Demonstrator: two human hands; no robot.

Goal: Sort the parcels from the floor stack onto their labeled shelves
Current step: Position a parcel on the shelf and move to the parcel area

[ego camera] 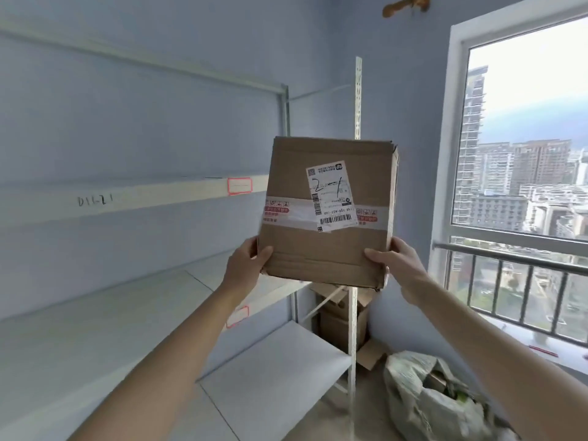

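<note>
Brown cardboard box [327,214], sealed with printed tape and bearing a handwritten shipping label [332,196], is held up at center frame; left hand [246,265] and right hand [397,267] grip its lower corners. White shelves [127,198] stand at 9 o'clock, window [521,148] at 3 o'clock.

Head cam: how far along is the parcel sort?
Done: nothing visible; the white shelves in view hold no parcels. In hand: one cardboard box, handwritten 2-1 on its label, gripped at its lower corners by the left hand and right hand, held up in front of the rack. Left: shelving this box, plus the boxes behind the rack post.
</note>
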